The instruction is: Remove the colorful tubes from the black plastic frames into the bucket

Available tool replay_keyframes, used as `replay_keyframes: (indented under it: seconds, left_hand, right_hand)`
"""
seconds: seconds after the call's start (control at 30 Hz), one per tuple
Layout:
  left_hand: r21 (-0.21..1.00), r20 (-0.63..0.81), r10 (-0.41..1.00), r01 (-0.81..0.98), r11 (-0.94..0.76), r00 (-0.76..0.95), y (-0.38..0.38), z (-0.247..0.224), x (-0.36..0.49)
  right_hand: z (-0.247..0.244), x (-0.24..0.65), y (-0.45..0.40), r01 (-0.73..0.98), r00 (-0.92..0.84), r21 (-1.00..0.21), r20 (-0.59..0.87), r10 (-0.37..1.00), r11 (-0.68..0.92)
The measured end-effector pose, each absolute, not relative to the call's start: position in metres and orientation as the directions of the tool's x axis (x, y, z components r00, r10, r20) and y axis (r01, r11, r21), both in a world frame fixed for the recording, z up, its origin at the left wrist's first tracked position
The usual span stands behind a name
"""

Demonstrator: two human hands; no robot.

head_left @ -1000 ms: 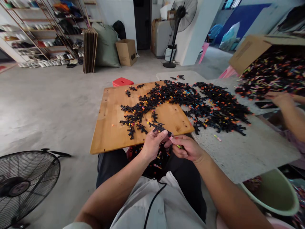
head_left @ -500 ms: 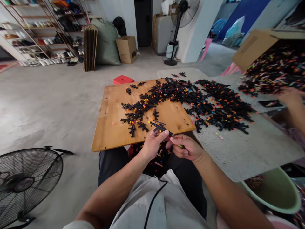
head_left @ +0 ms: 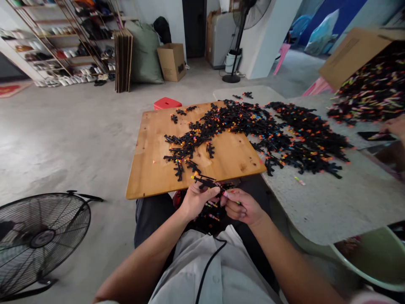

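My left hand [head_left: 196,202] has its thumb and fingers closed on a black toy gun [head_left: 205,182] with a yellow-orange tip pointing away to the left. My right hand [head_left: 243,206] is closed on a small, bright pink-and-white piece [head_left: 225,194] at the toy gun's rear end. Some green shows under the right fingers. Both hands are close together above my lap, at the near edge of the wooden board [head_left: 152,177]. Beyond them, a heap of similar black toy guns [head_left: 240,116] with coloured tips covers part of the board. Whether the piece sits inside the gun cannot be seen.
A grey table [head_left: 303,207] at right carries more toy guns [head_left: 311,135] and a loose coloured piece [head_left: 299,180]. A tipped cardboard box [head_left: 354,59] spills pieces near another person's hand [head_left: 395,126]. A green basin [head_left: 370,261] stands low right; a floor fan [head_left: 44,238] stands left.
My hands have lowered toward my lap with the toy gun and coloured piece still in them. The view has shifted slightly left. The other person's hand has moved over the dark tray-like item.
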State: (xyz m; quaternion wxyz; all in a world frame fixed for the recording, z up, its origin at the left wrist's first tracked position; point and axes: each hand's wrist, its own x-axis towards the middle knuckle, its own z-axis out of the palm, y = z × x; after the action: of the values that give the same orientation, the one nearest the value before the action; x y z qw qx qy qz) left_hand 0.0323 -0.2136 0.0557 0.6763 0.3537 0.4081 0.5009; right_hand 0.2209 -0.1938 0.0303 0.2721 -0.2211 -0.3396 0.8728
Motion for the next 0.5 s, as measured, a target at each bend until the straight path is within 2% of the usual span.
replay_keyframes:
  seconds: [0.13, 0.23, 0.3, 0.37, 0.4, 0.43, 0.5]
  left_hand:
    - [0.953, -0.218, 0.955, -0.168, 0.253, 0.202, -0.226, 0.040, 0.004]
    - [0.944, -0.304, 0.903, 0.222, 0.243, 0.304, -0.230, 0.029, -0.035]
    - [0.855, -0.320, 0.919, 0.488, 0.175, 0.231, -0.225, 0.027, -0.062]
    - [0.742, -0.186, 0.978, 0.665, 0.080, 0.089, -0.210, 0.028, -0.079]
    - [0.703, -0.087, 0.993, 0.711, 0.006, 0.077, -0.199, 0.028, -0.083]
    - [0.676, 0.007, 0.994, 0.732, -0.088, 0.113, -0.186, 0.027, -0.084]
    - [0.644, 0.135, 0.946, 0.699, -0.310, 0.295, -0.158, 0.022, -0.080]
  right_hand:
    - [0.013, 0.224, -0.191, -0.063, -0.799, -0.798, -0.319, 0.510, -0.599]
    - [0.002, 0.227, -0.184, 0.169, -0.767, -0.870, -0.411, 0.493, -0.462]
    - [-0.008, 0.225, -0.181, 0.327, -0.740, -0.901, -0.431, 0.516, -0.285]
    - [-0.018, 0.219, -0.180, 0.438, -0.735, -0.895, -0.412, 0.538, -0.086]
    - [-0.023, 0.215, -0.179, 0.476, -0.736, -0.879, -0.400, 0.546, -0.003]
    - [-0.028, 0.211, -0.179, 0.511, -0.732, -0.857, -0.396, 0.555, 0.063]
    - [-0.034, 0.203, -0.177, 0.584, -0.701, -0.800, -0.408, 0.585, 0.141]
